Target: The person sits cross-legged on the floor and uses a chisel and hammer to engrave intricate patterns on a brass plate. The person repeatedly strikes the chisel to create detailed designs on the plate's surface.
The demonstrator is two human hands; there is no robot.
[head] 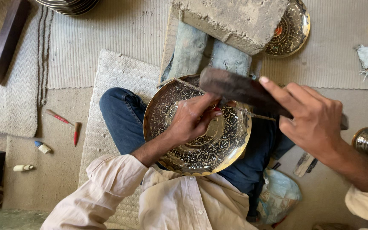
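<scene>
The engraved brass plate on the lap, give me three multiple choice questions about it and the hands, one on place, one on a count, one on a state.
1. Where does the round engraved brass plate rest?
A. on the person's blue-trousered lap
B. on the dark wooden plank
C. on top of the grey stone block

2. How many red-handled tools lie on the floor at the left of the picture?
A. none
B. two
C. five

3. What is the right hand doing?
A. lying flat and empty on the mat
B. gripping a dark wooden mallet raised over the plate
C. holding a white cloth

Answers: 1 A, the plate sits across the crossed legs. 2 B, one long and one short tool lie side by side. 3 B, its fingers wrap the mallet's handle while the left hand pinches a small tool against the plate.
</scene>
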